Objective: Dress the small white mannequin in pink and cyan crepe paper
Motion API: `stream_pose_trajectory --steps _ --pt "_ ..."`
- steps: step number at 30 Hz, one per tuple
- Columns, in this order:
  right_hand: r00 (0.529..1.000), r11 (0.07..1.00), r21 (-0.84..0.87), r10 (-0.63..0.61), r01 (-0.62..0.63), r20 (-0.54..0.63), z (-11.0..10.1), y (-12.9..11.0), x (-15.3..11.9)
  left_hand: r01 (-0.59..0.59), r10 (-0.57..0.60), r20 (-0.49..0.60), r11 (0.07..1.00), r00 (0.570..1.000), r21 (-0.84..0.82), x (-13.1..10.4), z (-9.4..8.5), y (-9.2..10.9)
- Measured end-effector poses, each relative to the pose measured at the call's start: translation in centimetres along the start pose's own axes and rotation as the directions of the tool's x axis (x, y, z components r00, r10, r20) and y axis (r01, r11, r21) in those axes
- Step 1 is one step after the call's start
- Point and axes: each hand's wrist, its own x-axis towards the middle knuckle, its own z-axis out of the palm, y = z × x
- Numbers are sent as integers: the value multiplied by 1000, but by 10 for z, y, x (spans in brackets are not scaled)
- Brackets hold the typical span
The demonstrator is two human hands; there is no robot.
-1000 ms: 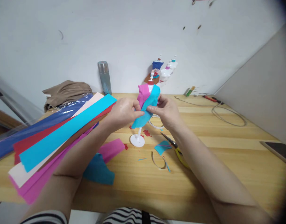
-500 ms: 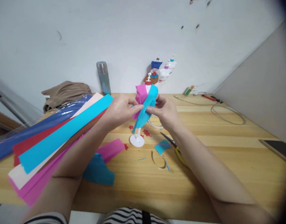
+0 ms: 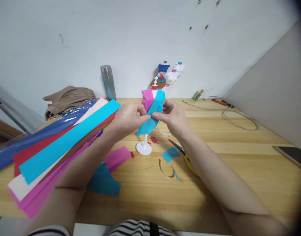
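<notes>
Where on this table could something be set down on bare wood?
The widest bare patch of table lies between the right forearm, grey cable and dark slab. Another, nearer the person, lies between the teal paper and that forearm. Paper strips crowd the left; scraps and scissors crowd the middle.

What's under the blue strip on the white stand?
A pink strip and a bit of the white stand peek out above the blue strip. Whatever lies beneath its middle is covered, so I can't tell.
</notes>
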Motion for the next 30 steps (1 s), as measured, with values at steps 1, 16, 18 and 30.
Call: stream_pose_trajectory --steps 1,16,18,30 --pt "1000 1000 -9 -1 1 0 0 0 0 4 -4 -16 1000 1000 5 0 0 0" --pt "999 984 -172 -43 47 26 -8 -6 -3 20 -18 33 998 999 -61 9 8 -12" --pt "998 978 -202 -60 57 -7 -7 -6 -3 22 -20 39 998 999 -59 9 8 -12" --pt "1000 996 -83 -22 23 16 -11 0 2 5 -4 88 1000 996 -9 10 -17 -11"
